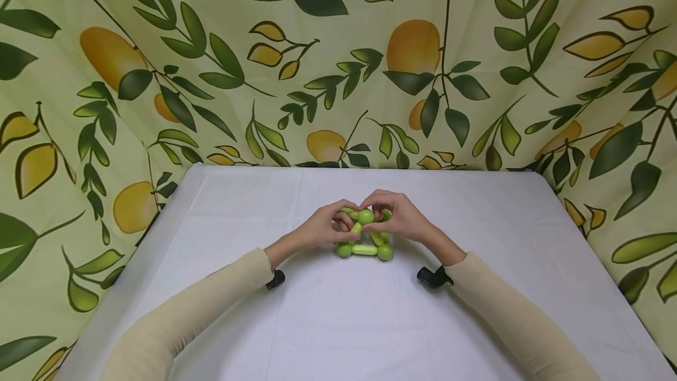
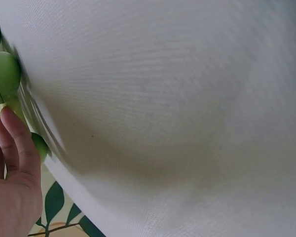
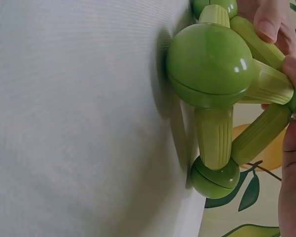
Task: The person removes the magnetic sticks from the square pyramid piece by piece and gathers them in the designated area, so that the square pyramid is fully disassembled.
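A green toy frame of smooth balls and ribbed rods stands on the white table in the head view, its front rod lying between two balls. Slanting rods rise to a top ball between the hands. My left hand pinches a slanting rod on the left, just below this ball. My right hand curls thumb and fingers round the top from the right, partly hiding it. A large base ball fills the right wrist view. At the left wrist view's edge, left-hand fingers reach the frame beneath a ball.
A white cloth covers the table. Behind it and at both sides hangs a curtain with a fruit and leaf print. Black wrist mounts sit under the beige sleeves.
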Demonstrator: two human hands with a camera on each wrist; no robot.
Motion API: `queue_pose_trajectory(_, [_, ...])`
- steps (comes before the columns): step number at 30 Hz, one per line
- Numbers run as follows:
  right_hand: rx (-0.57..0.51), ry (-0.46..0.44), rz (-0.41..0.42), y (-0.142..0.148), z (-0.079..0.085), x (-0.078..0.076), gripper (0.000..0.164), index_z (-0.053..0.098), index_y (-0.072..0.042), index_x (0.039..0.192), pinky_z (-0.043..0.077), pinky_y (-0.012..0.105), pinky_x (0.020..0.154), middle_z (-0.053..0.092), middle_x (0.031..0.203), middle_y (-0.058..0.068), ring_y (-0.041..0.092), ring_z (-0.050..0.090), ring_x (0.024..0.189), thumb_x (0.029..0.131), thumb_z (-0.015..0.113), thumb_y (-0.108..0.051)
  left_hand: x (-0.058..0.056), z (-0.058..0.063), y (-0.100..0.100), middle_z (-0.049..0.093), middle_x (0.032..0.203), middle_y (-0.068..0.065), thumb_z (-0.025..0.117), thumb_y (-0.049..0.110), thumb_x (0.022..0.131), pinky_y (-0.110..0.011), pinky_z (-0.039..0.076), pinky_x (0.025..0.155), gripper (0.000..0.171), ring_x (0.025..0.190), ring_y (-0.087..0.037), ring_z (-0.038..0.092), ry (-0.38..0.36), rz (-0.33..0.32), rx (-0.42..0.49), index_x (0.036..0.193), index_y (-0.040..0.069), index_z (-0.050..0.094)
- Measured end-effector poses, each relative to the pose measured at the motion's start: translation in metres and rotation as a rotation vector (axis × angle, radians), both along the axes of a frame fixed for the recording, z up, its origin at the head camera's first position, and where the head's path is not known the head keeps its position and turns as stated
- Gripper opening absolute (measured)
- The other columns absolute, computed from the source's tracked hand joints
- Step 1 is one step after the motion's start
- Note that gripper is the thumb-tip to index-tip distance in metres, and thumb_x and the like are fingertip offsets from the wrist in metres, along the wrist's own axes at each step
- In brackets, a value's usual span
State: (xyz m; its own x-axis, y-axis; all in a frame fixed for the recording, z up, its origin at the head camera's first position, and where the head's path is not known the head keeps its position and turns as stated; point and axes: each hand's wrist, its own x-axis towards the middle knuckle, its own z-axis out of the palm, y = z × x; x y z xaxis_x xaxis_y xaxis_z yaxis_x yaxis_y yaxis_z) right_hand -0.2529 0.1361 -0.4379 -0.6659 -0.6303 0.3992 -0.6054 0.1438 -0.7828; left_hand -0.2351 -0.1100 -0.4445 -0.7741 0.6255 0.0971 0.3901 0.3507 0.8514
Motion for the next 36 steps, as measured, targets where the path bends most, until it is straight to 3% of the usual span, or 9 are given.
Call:
queue_pose_trajectory(7, [-0.008,-0.010,-0.011,0.000,-0.001,0.002,0.036,0.074,-0.010,0.111,0.048,0.043,0.070,0.066,0.100,0.002,0.030,0.055,0.079,0.079,0.089,-0.004,0.000,0.001,0.000,0.071,0.090,0.000,0.083,0.007,0.087,-0.039,0.054,0.083,0.053,0.084,-0.013,0.064,0.006,-0.006,0.002,0.132,0.004,0.055])
queue_pose_trajectory(15, [-0.010,-0.029,-0.030,-0.003,0.002,0.007,0.035,0.072,0.002,0.111,0.046,0.057,0.067,0.067,0.097,0.015,0.042,0.055,0.078,0.078,0.085,0.007,0.001,0.002,0.000,0.071,0.090,-0.001,0.082,0.007,0.087,-0.039,0.053,0.083,0.054,0.083,-0.013,0.064,0.002,-0.011,-0.006,0.133,0.003,0.054])
queue_pose_trajectory(19, [-0.028,-0.014,-0.028,-0.005,0.017,0.017,0.033,0.071,0.006,0.108,0.045,0.058,0.066,0.066,0.095,0.018,0.044,0.054,0.077,0.078,0.083,0.010,0.001,0.002,0.001,0.070,0.089,-0.001,0.082,0.007,0.087,-0.037,0.054,0.082,0.053,0.083,-0.013,0.064,0.014,-0.013,-0.004,0.132,0.003,0.053])
queue_pose_trajectory(22, [-0.042,0.032,-0.038,-0.006,0.027,0.023,0.032,0.070,0.006,0.105,0.047,0.052,0.065,0.066,0.096,0.018,0.042,0.054,0.076,0.077,0.083,0.012,0.001,0.002,0.000,0.069,0.088,-0.001,0.082,0.007,0.087,-0.034,0.054,0.081,0.054,0.081,-0.014,0.064,0.009,-0.013,-0.008,0.133,0.004,0.053])
queue_pose_trajectory(26, [-0.052,0.075,-0.045,-0.006,0.031,0.024,0.033,0.069,0.005,0.104,0.047,0.048,0.063,0.066,0.098,0.017,0.039,0.054,0.075,0.076,0.083,0.014,0.002,0.004,0.000,0.069,0.089,-0.001,0.084,0.009,0.086,-0.031,0.054,0.081,0.058,0.082,-0.014,0.065,-0.003,-0.013,-0.030,0.134,0.007,0.051])
queue_pose_trajectory(36, [-0.008,0.017,-0.035,-0.001,0.034,0.020,0.034,0.070,0.007,0.108,0.049,0.052,0.067,0.066,0.095,0.018,0.040,0.056,0.076,0.078,0.083,0.012,-0.001,0.006,0.001,0.068,0.090,-0.002,0.084,0.010,0.086,-0.035,0.055,0.083,0.056,0.083,-0.015,0.066,0.023,-0.023,-0.030,0.133,0.007,0.052])
